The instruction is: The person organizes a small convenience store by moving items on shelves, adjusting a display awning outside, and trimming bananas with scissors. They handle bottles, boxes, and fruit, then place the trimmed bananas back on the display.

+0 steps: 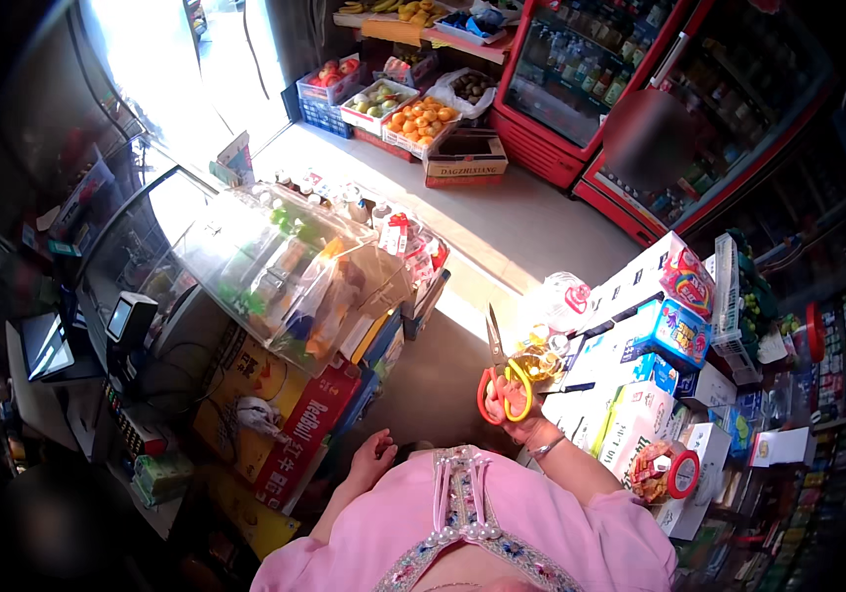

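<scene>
My right hand (532, 428) grips a pair of scissors (496, 349) by its handles, one loop red and the other yellow. The slightly parted blades point away from me. A bracelet circles that wrist. Just beyond the hand, clear bottles of yellow liquid (537, 359) stand beside stacked white cartons (578, 411). Low in front of my body, my left hand (373, 460) holds nothing, its fingers loosely bent. The nearest thing to it is a red and yellow Red Bull carton (297, 436).
A glass counter (171, 200) and plastic display boxes (267, 259) stand at the left. Goods line the right side, including a clear jar with a red lid (682, 473). Fruit crates (423, 122), a cardboard box (465, 159) and red drinks fridges (541, 159) stand across the floor.
</scene>
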Demonstrator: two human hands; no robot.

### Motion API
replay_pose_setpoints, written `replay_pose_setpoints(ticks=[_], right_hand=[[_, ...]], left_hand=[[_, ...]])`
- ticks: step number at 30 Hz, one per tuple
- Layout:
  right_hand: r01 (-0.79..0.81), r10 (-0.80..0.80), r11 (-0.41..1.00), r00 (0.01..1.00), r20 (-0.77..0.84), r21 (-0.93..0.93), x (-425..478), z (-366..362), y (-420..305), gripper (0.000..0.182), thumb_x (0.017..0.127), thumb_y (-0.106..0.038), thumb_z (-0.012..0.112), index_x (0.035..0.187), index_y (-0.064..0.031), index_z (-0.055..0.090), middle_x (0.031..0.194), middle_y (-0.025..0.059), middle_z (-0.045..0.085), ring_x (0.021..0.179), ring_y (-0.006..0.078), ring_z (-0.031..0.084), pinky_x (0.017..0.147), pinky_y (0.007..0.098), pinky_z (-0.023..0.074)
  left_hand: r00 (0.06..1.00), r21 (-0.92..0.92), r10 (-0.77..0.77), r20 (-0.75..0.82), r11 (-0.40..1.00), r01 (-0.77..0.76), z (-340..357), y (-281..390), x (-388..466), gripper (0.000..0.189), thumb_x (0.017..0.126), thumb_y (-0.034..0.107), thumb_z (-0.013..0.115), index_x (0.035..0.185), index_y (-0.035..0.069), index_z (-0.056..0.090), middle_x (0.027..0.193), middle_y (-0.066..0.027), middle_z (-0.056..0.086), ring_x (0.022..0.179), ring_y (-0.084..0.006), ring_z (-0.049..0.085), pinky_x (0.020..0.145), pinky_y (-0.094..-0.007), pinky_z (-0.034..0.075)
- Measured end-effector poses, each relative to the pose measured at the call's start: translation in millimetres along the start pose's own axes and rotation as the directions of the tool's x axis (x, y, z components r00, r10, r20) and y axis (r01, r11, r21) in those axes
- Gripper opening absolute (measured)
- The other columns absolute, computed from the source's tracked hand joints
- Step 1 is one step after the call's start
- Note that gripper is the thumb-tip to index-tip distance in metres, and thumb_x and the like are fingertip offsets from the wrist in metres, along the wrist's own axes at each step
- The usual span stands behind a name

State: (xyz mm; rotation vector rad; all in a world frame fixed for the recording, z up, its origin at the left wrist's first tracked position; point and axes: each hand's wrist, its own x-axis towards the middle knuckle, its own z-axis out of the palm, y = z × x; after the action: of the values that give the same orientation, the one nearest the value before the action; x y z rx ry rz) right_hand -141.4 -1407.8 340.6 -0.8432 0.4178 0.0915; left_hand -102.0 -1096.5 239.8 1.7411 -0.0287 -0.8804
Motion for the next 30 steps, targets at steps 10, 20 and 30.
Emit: replay_pose_setpoints(ticks=[10, 20, 30], right_hand=[[0.199, -0.197, 0.978, 0.98, -0.036, 0.056, 80, -61, -116, 0.045, 0.081, -0.05, 0.061, 0.084, -0.0055, 0.054, 0.06, 0.0011, 0.049, 0.041, 0.0091, 0.041, 0.042, 0.0191, 0.0305], [0.178, -0.189, 0.975, 0.979, -0.072, -0.132, 211, -124, -251, 0.034, 0.089, -0.037, 0.054, 0.085, -0.0035, 0.053, 0.06, 0.0029, 0.047, 0.048, 0.0123, 0.044, 0.046, 0.0235, 0.0336], [0.035, -0.115, 0.926, 0.975, -0.193, -0.375, 407, -215, -389, 0.018, 0.084, -0.018, 0.063, 0.081, -0.0042, 0.052, 0.061, 0.0052, 0.054, 0.051, 0.0137, 0.051, 0.048, 0.0256, 0.0414]], left_hand=[[0.927, 0.082, 0.244, 0.286, 0.957, -0.277, 75, 180, 170, 0.037, 0.086, 0.01, 0.06, 0.12, 0.0, 0.049, 0.109, -0.0136, 0.06, 0.101, -0.0205, 0.059, 0.086, -0.0303, 0.046], [0.947, -0.127, 0.215, 0.24, 0.974, -0.189, 134, 305, 348, 0.036, 0.088, 0.008, 0.057, 0.122, 0.0, 0.049, 0.111, -0.0117, 0.06, 0.102, -0.0161, 0.057, 0.089, -0.0275, 0.045], [0.87, -0.046, 0.19, -0.455, 0.971, -0.237, 152, 307, 502, 0.057, 0.083, 0.006, 0.061, 0.134, 0.003, 0.035, 0.121, -0.014, 0.051, 0.094, -0.0181, 0.057, 0.082, -0.029, 0.048]])
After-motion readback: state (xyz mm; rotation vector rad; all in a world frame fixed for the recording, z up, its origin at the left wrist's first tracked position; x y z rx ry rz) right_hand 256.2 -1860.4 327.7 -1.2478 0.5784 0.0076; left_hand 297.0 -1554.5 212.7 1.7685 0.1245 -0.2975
